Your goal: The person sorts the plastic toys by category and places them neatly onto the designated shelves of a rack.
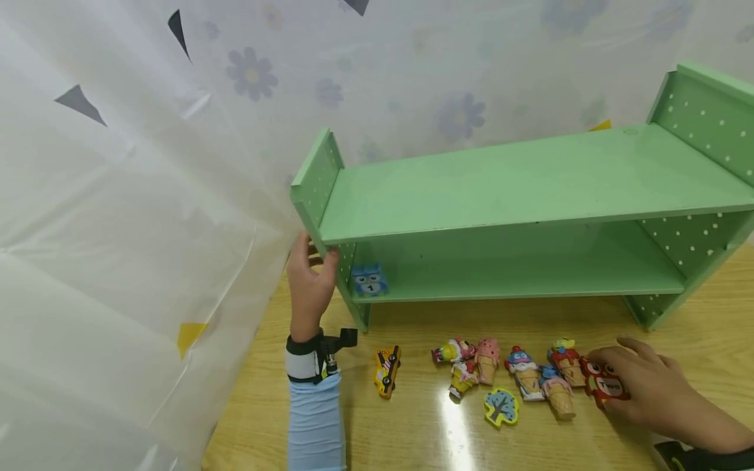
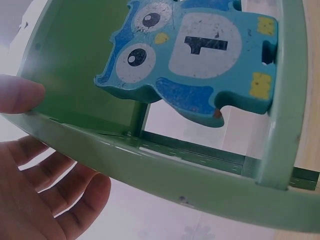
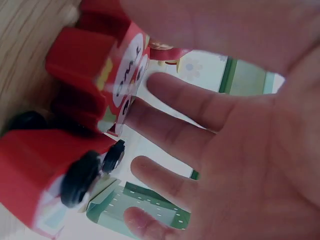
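Now, in the head view, the left hand (image 1: 312, 281) grips the green shelf (image 1: 501, 190) at centre-left, probably steadying it; a blue owl (image 1: 370, 281) stands in the lower tier's left corner. At lower right, the right hand (image 1: 656, 386) reaches over a red owl (image 1: 608, 386) on the table (image 1: 559, 451). Left wrist view: thumb inside the panel, fingers outside, presumably for a firm hold. And the right wrist view: fingers wide and straight, seemingly touching the upper-left owl, perhaps flanking it for lifting; a red wheeled toy (image 3: 45, 170) sits lower left.
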Demonstrator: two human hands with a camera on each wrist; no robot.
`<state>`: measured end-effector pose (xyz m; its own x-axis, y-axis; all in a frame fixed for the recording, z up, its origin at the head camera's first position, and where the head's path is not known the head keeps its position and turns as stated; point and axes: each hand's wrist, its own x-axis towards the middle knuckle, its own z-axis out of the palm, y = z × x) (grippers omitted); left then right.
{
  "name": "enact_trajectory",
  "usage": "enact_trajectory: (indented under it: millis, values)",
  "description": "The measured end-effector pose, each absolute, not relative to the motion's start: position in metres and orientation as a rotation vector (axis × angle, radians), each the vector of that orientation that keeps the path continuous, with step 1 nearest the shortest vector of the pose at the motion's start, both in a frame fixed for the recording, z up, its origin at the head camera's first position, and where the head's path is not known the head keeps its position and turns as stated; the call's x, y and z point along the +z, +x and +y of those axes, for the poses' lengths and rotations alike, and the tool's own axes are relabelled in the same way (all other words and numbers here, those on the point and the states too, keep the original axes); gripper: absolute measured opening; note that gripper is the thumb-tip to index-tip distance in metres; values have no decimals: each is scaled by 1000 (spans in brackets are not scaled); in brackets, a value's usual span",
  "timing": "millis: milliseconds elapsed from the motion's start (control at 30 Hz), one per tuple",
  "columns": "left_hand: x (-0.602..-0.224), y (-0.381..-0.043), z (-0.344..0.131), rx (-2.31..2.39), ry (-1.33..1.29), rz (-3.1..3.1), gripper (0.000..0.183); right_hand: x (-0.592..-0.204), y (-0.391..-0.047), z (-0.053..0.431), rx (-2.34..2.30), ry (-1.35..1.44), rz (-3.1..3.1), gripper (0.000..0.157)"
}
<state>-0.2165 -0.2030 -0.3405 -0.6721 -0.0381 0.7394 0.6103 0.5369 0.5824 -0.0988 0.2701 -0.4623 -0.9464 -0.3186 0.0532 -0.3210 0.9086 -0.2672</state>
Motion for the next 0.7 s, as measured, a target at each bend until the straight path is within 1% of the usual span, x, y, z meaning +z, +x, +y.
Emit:
enact_trajectory:
  millis: [133,200,500,633,700]
  values:
    - [-341,-217,-203,-1149,-464,-2052,41,-461,-98,268,406,517,-3058,78]
    - [-341,-217,-203,-1148,-463,-2050,41,-461,-98,267,400,515,-3049,80]
    - [-339,-217,-200,-1149,-456,-2041,41,-463,-93,262,320,554,-2860,78]
    - [-339,-217,-199,-1147,-459,-2040,40,-464,-89,259,353,547,-2797,75]
    - [-339,-217,-199,-1141,-459,-2045,40,-464,-87,258,383,525,-2793,76]
